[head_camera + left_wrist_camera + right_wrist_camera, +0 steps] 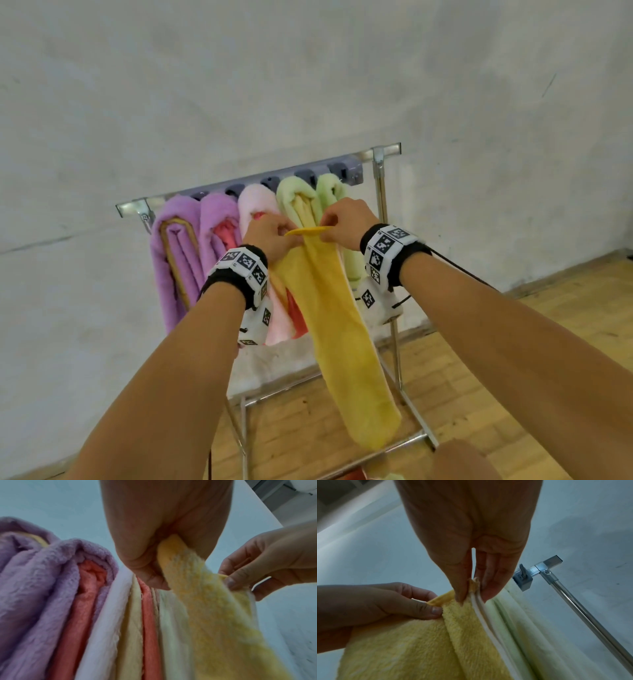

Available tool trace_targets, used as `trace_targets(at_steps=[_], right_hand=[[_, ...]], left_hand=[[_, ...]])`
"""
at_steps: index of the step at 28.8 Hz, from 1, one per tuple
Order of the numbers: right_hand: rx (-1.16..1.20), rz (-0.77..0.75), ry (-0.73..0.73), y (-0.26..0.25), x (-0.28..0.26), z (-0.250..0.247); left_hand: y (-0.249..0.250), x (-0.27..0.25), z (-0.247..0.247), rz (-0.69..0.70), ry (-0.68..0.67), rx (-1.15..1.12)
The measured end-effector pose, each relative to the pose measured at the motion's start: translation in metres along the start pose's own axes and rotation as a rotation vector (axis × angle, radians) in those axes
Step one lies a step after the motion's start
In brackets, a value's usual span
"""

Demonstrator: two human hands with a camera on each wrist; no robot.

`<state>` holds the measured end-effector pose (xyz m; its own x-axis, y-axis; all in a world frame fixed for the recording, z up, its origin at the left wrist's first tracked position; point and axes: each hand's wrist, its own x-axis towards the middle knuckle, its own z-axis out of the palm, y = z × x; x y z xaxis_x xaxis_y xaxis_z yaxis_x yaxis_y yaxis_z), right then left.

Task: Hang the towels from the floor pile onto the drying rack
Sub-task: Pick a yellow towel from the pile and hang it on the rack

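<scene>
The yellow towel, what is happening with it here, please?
A person holds the yellow towel up by its top edge in front of the drying rack. The left hand grips one end of that edge and the right hand pinches the other. It is not on the rack yet. Purple, pink and green towels already hang there.

The metal drying rack's top bar [260, 178] is crowded from the left end to near the right post with hanging fluffy purple towels [178, 253], a pale pink towel [255, 205] and light green towels [308, 195]. Bare wall [308, 68] stands open above.
</scene>
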<state>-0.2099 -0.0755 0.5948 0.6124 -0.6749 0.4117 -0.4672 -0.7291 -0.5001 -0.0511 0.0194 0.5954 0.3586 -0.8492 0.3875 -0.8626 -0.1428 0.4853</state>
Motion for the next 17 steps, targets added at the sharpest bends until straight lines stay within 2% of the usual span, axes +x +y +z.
trace_targets(at_steps=[3,9,12,17], right_hand=[[0.024,-0.039,0.025,-0.006,0.009,-0.011],[0.326,-0.124,-0.049,-0.019,0.007,-0.020],[0.340,-0.120,-0.029,-0.018,0.007,-0.021],[0.358,-0.127,-0.051,-0.025,0.000,-0.022]], left_hand=[[0.005,0.012,-0.009,-0.026,0.058,-0.012],[0.024,0.029,-0.012,-0.020,0.087,0.042],[0.028,0.032,-0.010,-0.027,0.106,0.069],[0.033,0.033,-0.009,-0.115,0.096,0.001]])
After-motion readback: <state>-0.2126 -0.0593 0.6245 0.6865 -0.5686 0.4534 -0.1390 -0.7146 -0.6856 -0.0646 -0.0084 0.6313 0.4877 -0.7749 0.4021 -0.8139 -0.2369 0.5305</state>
